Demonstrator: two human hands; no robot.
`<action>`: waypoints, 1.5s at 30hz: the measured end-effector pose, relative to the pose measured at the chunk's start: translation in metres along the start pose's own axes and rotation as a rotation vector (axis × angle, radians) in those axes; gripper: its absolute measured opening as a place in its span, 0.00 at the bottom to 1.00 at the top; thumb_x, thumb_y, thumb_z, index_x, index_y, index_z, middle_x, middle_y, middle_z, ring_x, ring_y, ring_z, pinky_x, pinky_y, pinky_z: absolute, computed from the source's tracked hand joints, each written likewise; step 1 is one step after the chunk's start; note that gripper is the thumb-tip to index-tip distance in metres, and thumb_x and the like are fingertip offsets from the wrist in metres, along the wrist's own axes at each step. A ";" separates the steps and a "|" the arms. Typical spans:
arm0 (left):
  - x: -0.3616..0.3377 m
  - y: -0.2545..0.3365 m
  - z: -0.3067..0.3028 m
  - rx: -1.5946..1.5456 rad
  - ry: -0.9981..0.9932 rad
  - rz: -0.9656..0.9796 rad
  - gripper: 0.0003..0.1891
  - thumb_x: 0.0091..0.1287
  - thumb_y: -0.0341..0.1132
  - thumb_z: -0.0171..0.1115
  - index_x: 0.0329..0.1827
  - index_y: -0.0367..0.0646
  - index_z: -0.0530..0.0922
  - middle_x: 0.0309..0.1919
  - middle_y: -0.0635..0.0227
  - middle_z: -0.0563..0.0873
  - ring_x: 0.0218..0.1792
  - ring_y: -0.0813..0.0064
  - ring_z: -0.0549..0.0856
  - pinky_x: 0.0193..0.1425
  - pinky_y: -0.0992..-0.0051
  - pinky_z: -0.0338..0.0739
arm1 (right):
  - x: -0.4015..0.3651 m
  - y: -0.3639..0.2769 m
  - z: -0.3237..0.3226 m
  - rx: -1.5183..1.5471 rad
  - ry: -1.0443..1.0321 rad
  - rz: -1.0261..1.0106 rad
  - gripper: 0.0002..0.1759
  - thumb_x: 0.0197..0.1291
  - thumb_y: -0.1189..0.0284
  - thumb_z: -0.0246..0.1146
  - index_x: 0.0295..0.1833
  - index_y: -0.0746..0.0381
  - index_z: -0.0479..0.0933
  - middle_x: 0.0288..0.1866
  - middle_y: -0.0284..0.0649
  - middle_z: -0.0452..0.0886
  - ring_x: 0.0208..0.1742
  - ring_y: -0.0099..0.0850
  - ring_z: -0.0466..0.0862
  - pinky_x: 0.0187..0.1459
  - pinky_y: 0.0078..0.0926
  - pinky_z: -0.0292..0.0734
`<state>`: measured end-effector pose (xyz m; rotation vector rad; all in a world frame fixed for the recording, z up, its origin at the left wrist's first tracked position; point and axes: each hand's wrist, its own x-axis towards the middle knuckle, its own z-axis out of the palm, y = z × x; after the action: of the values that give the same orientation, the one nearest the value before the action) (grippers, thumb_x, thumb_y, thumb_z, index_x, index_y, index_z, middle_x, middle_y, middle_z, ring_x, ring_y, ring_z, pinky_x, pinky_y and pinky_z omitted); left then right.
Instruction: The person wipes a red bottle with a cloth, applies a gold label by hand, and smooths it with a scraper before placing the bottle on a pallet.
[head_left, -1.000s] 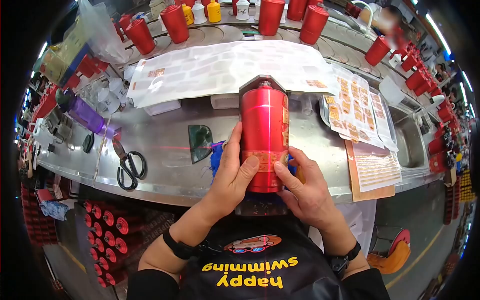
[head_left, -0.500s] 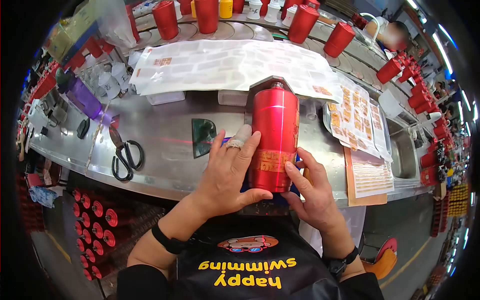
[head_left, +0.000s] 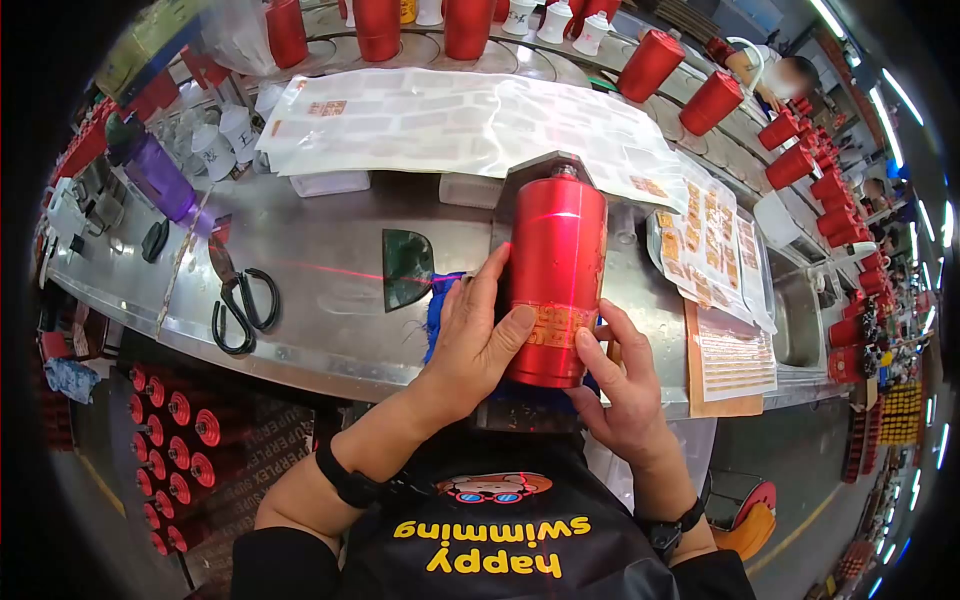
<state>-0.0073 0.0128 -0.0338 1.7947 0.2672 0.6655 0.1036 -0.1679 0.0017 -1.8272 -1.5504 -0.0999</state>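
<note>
A shiny red bottle [head_left: 557, 250] lies on a dark stand at the table's front edge, its metal neck pointing away from me. Round its lower part runs a gold patterned band [head_left: 552, 325]. My left hand [head_left: 475, 345] is on the bottle's left side, the thumb pressed at the band and the fingers reaching up along the side. On the right side my right hand [head_left: 622, 385] touches the band's edge with bent fingers, the thumb below. A blue cloth [head_left: 438, 310] shows beside my left hand, with a dark green scraper [head_left: 407, 268] next to it.
Black-handled scissors [head_left: 243, 300] and a purple bottle [head_left: 160, 182] are at left. A white sheet [head_left: 450, 120] spans the back. Gold stickers [head_left: 712, 235] lie right, near a sink [head_left: 797, 315]. Red bottles [head_left: 650, 65] stand on a conveyor behind; a person [head_left: 775, 75] is at back right.
My left thumb has moved up from the bottle's bottom end onto the band, and the left fingers have shifted closer along its side. The bottles on the conveyor have moved right.
</note>
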 end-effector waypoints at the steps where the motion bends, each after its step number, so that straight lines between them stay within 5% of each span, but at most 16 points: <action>1: 0.000 0.000 0.000 -0.006 0.001 0.003 0.36 0.78 0.53 0.49 0.77 0.32 0.57 0.69 0.43 0.69 0.71 0.49 0.66 0.77 0.55 0.51 | 0.000 0.000 0.000 0.002 -0.001 -0.001 0.38 0.44 0.82 0.73 0.66 0.60 0.76 0.70 0.60 0.67 0.58 0.48 0.77 0.58 0.40 0.77; 10: 0.000 -0.001 0.003 -0.103 0.061 -0.047 0.35 0.77 0.52 0.51 0.75 0.34 0.60 0.69 0.45 0.70 0.70 0.48 0.67 0.76 0.53 0.52 | 0.001 0.000 -0.002 -0.013 -0.014 0.000 0.37 0.44 0.82 0.73 0.66 0.60 0.77 0.70 0.60 0.68 0.58 0.49 0.77 0.58 0.41 0.77; 13: -0.014 0.027 -0.007 0.422 0.102 0.334 0.34 0.75 0.53 0.54 0.73 0.35 0.65 0.71 0.48 0.69 0.74 0.49 0.64 0.77 0.48 0.48 | 0.004 0.000 -0.004 -0.042 -0.021 -0.016 0.36 0.45 0.82 0.72 0.65 0.60 0.77 0.70 0.60 0.68 0.58 0.49 0.77 0.58 0.41 0.77; 15: -0.028 0.051 0.007 0.633 -0.113 0.558 0.34 0.65 0.48 0.63 0.71 0.40 0.71 0.68 0.55 0.76 0.76 0.52 0.64 0.79 0.42 0.41 | 0.005 -0.002 -0.005 -0.068 -0.025 -0.032 0.35 0.45 0.83 0.71 0.65 0.61 0.77 0.70 0.60 0.68 0.58 0.49 0.78 0.58 0.41 0.77; 17: -0.031 0.036 0.016 0.847 -0.019 0.649 0.35 0.61 0.45 0.66 0.71 0.42 0.71 0.63 0.57 0.81 0.74 0.53 0.68 0.78 0.41 0.43 | 0.004 -0.002 -0.007 -0.053 -0.050 -0.009 0.36 0.45 0.83 0.71 0.65 0.61 0.77 0.71 0.59 0.68 0.58 0.49 0.77 0.58 0.40 0.77; 23: -0.037 0.025 0.000 0.715 0.111 0.358 0.35 0.64 0.45 0.65 0.73 0.37 0.69 0.57 0.59 0.85 0.74 0.52 0.69 0.78 0.41 0.44 | 0.001 0.000 -0.001 0.022 -0.029 0.025 0.37 0.45 0.83 0.71 0.66 0.60 0.76 0.72 0.57 0.66 0.58 0.48 0.77 0.58 0.40 0.76; 27: -0.040 0.019 -0.012 0.672 0.071 0.290 0.43 0.63 0.46 0.68 0.77 0.35 0.61 0.57 0.54 0.83 0.74 0.42 0.65 0.76 0.40 0.46 | 0.001 0.002 -0.002 0.028 -0.025 0.020 0.38 0.46 0.82 0.72 0.67 0.59 0.75 0.72 0.57 0.66 0.57 0.48 0.77 0.58 0.40 0.76; 31: -0.020 0.036 -0.002 0.708 0.039 0.431 0.48 0.56 0.42 0.74 0.78 0.37 0.59 0.57 0.48 0.82 0.73 0.41 0.65 0.76 0.37 0.45 | 0.001 -0.001 -0.003 0.032 0.000 0.015 0.38 0.47 0.80 0.73 0.68 0.57 0.75 0.72 0.58 0.66 0.58 0.49 0.77 0.58 0.40 0.76; 32: -0.018 0.031 -0.002 0.726 0.020 0.467 0.49 0.58 0.44 0.73 0.79 0.35 0.56 0.63 0.46 0.78 0.73 0.42 0.66 0.76 0.38 0.45 | -0.002 -0.001 -0.005 0.016 -0.004 0.034 0.38 0.47 0.79 0.74 0.68 0.57 0.75 0.71 0.58 0.66 0.58 0.49 0.77 0.58 0.40 0.76; 36: -0.031 0.004 -0.009 0.534 -0.013 0.329 0.51 0.61 0.47 0.71 0.79 0.30 0.50 0.72 0.43 0.68 0.73 0.42 0.66 0.77 0.39 0.43 | -0.008 0.002 -0.004 0.015 0.008 0.058 0.37 0.48 0.78 0.74 0.68 0.56 0.75 0.71 0.58 0.67 0.59 0.49 0.77 0.58 0.40 0.76; 39: -0.037 0.009 -0.007 0.612 -0.001 0.281 0.51 0.61 0.48 0.71 0.79 0.31 0.51 0.72 0.44 0.69 0.73 0.44 0.67 0.77 0.39 0.42 | -0.007 0.004 -0.002 0.022 0.013 0.034 0.38 0.47 0.77 0.75 0.68 0.55 0.76 0.71 0.58 0.67 0.59 0.49 0.77 0.59 0.41 0.76; 42: -0.028 0.040 -0.003 0.838 -0.009 0.465 0.50 0.61 0.48 0.70 0.79 0.30 0.52 0.72 0.44 0.69 0.73 0.46 0.69 0.78 0.41 0.43 | -0.006 0.005 -0.002 0.014 0.020 0.008 0.38 0.47 0.76 0.75 0.68 0.55 0.76 0.70 0.57 0.68 0.58 0.49 0.78 0.59 0.41 0.76; 45: -0.022 0.025 -0.002 0.746 0.024 0.481 0.50 0.60 0.48 0.70 0.78 0.30 0.53 0.72 0.44 0.68 0.73 0.47 0.69 0.78 0.42 0.45 | -0.007 0.005 -0.005 -0.007 0.022 -0.003 0.38 0.47 0.76 0.75 0.68 0.55 0.76 0.70 0.57 0.69 0.58 0.49 0.78 0.59 0.41 0.76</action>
<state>-0.0298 -0.0045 -0.0172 2.6082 0.0963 1.0108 0.1079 -0.1761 -0.0003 -1.8239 -1.5392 -0.1263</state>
